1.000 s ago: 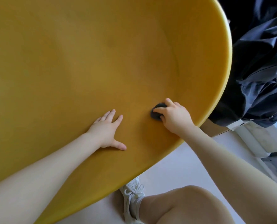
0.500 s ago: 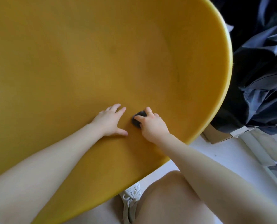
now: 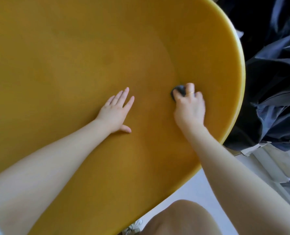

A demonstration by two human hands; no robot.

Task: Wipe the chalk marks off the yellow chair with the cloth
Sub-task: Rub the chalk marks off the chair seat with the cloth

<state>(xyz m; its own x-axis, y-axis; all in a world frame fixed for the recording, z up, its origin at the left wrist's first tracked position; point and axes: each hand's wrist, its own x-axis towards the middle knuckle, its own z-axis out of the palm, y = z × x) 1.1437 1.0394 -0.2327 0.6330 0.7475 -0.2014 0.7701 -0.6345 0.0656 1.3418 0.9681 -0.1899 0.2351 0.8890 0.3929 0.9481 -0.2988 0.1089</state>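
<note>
Overhead, head view only. Yellow chair [image 3: 90,56] fills nearly the whole frame; its broad curved shell runs from the left edge to a rounded rim on the right. Surface looks evenly yellow-ochre with soft shadows; chalk marks cannot be made out at this sharpness.

Left hand [image 3: 114,112]: palm down, flat on the shell near the middle of the frame. Fingers straight and close together, pointing up and to the right; thumb stuck out sideways toward the lower right, also lying on the surface. Holds nothing. Bare forearm comes in from the lower left corner.

Right hand [image 3: 190,107]: well apart from the left, nearer the chair's right rim but still inside it. Fingers curled over a small dark wad, the cloth [image 3: 179,90]. Only a bit of the cloth shows, at the fingertips on the hand's upper left side, pressed against the shell. Thumb position under the hand cannot be told. A thin ring [image 3: 190,92] sits on one finger. Bare forearm enters from the lower right.

Surroundings: dark blue, creased fabric [image 3: 276,82] heaped beyond the rim on the right side. Pale floor [image 3: 188,194] below the chair's lower edge. The person's bare knee [image 3: 183,219] at the bottom, and a sliver of a white laced shoe [image 3: 134,226] just beside it, partly hidden by the chair edge.
</note>
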